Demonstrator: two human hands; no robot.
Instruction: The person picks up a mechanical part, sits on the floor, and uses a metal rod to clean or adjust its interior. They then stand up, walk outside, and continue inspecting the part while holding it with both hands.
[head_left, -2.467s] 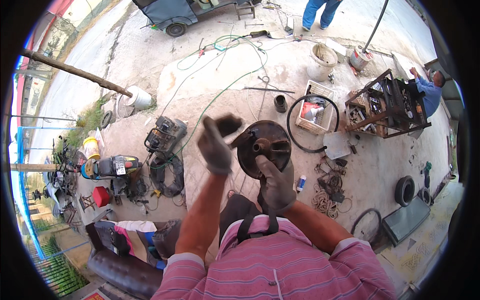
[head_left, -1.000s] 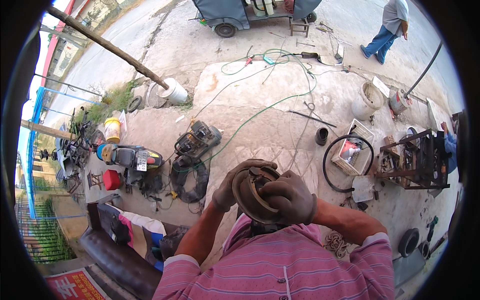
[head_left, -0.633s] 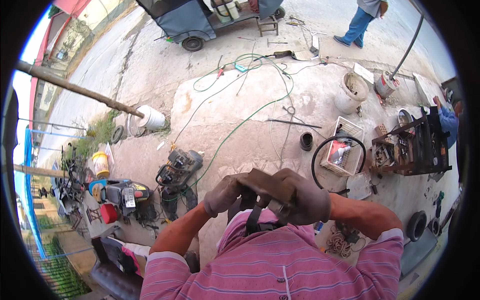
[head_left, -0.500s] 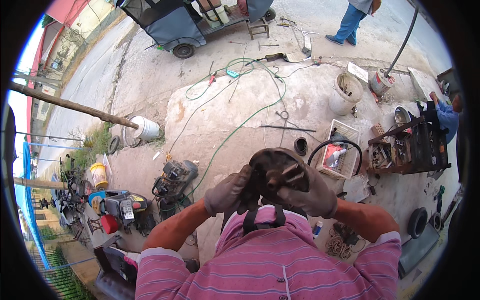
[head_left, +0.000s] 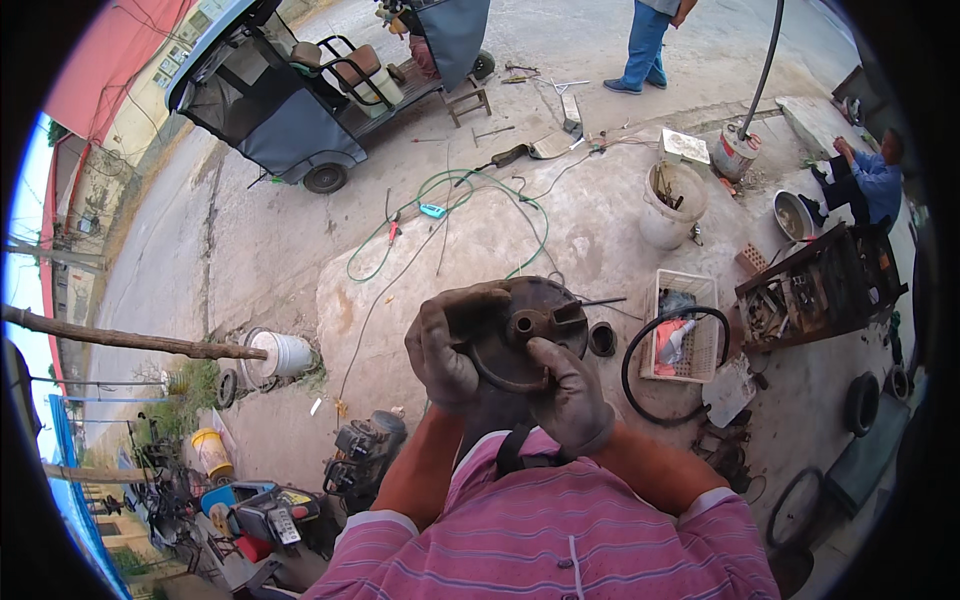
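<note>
In front of my chest I hold a round, dark metal drum brake plate (head_left: 540,298) with a raised, hollow hub at its middle. My left hand (head_left: 442,350), in a dirty grey glove, cups the plate's left edge, its fingers reaching over the upper rim. From below right, my gloved right hand (head_left: 575,405) grips the lower rim, with the thumb near the hub. A curved piece like a brake shoe (head_left: 492,376) lies along the plate's lower left, between both hands. The plate's underside is hidden, as are some right fingers.
To the right stand a white crate (head_left: 688,325) with a black hose, a white bucket (head_left: 668,222) and a metal tool bench (head_left: 790,305). An engine (head_left: 365,452) sits lower left. A green hose (head_left: 375,270) crosses the concrete. Two people and a three-wheeler (head_left: 300,125) are farther off.
The plate has turned in my hands, its hub now facing up more. My left hand has spread over the upper rim, and my right hand has moved lower. The whole view has shifted.
</note>
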